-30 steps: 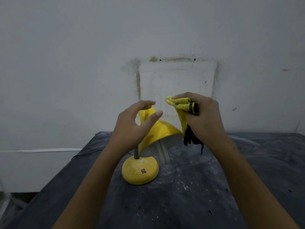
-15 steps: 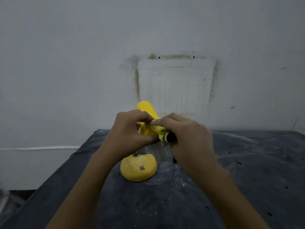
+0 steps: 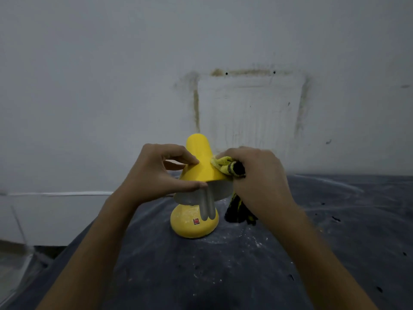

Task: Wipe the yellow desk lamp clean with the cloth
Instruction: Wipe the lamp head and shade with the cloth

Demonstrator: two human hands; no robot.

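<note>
The yellow desk lamp (image 3: 199, 162) stands on a dark table, its cone shade tilted towards me over a round dusty base (image 3: 185, 224) with a small red switch. A white bulb hangs out of the shade's mouth. My left hand (image 3: 156, 173) holds the shade's left side, fingertips on the cone and thumb at the rim. My right hand (image 3: 257, 175) grips a bunched yellow and black cloth (image 3: 228, 166) and presses it against the shade's right side. The cloth's loose end hangs down beside the base.
The dark table top (image 3: 223, 276) is speckled with white dust around the lamp. A stained white wall (image 3: 245, 104) rises close behind the table. The table's left edge drops away to the floor at the lower left.
The shade has tipped so its mouth faces me. My left hand now holds it from the left. My right hand carried the cloth from the front of the shade to its right side.
</note>
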